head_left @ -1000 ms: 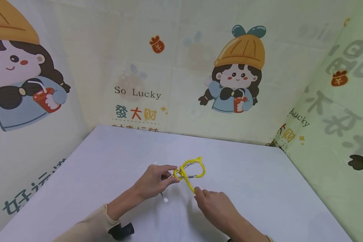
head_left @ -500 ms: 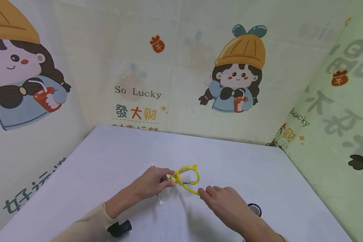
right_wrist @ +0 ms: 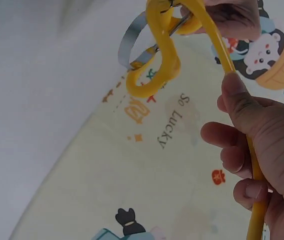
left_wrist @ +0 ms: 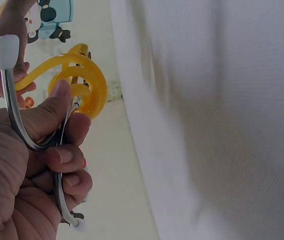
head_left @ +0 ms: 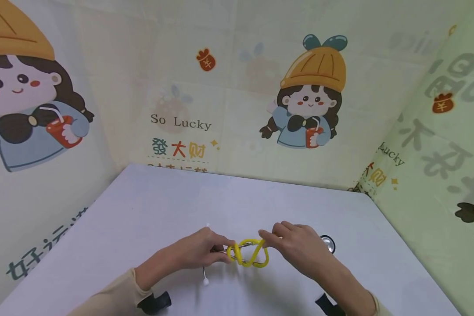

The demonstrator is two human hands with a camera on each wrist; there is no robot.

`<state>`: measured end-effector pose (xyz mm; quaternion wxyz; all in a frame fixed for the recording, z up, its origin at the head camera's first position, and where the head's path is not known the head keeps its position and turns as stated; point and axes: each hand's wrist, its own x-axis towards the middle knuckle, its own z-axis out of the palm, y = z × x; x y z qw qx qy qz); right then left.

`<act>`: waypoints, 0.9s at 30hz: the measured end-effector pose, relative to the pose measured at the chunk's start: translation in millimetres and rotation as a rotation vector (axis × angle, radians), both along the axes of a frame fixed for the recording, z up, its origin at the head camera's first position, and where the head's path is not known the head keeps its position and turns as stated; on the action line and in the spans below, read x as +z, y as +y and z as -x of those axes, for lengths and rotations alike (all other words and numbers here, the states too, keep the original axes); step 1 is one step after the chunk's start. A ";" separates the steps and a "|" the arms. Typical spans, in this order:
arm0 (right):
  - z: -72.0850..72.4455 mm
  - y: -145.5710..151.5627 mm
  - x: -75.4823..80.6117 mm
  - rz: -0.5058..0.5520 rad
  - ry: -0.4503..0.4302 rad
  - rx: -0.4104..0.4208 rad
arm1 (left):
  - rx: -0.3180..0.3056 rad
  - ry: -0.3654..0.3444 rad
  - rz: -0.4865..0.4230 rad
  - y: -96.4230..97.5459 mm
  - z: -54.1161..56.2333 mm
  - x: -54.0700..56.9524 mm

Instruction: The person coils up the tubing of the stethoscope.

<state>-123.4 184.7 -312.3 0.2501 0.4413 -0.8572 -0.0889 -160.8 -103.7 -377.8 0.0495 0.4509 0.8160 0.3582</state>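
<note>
A stethoscope with yellow tubing [head_left: 237, 253] is held up over the table. My left hand [head_left: 203, 251] grips its metal ear tubes [left_wrist: 13, 107], thumb and fingers pinching close to where the yellow coils begin. White ear tips [left_wrist: 5, 51] stick out on either side of that hand. Turns of tubing wrap around the metal frame. On the other side, my right hand [head_left: 298, 245] holds the free length of tubing [right_wrist: 256, 165], which runs through its curled fingers. The round chest piece [head_left: 328, 243] shows just beyond the right hand.
The white table [head_left: 174, 193] reaches back to a cream wall cloth [head_left: 241, 109] printed with cartoon figures and lettering. Similar cloth hangs at both sides. Black wrist mounts [head_left: 156, 303] sit at both cuffs.
My right hand has moved right and farther forward, drawing the tubing from below across the yellow loop. The left hand and coils have come slightly nearer me. The chest piece has come into view.
</note>
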 end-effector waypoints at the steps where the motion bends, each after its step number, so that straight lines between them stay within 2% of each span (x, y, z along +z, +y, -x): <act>1: 1.8 0.3 -0.3 0.009 0.003 0.007 | -0.019 -0.004 -0.006 0.5 -0.8 0.1; 7: 11.5 4.4 -5.0 0.053 0.012 0.069 | -0.122 -0.031 -0.028 1.7 -6.1 2.3; 11: 17.1 8.1 -9.3 0.086 -0.007 0.086 | -0.186 -0.004 -0.060 3.0 -10.0 4.9; 20: 18.7 13.6 -14.9 0.166 -0.227 0.067 | -0.284 -0.006 -0.130 3.5 -22.6 11.6; 25: 17.8 14.2 -17.6 0.216 -0.288 0.093 | -0.311 -0.002 -0.175 3.1 -24.8 12.2; 27: 18.2 14.4 -20.1 0.241 -0.307 0.106 | -0.314 -0.030 -0.203 3.0 -25.0 11.1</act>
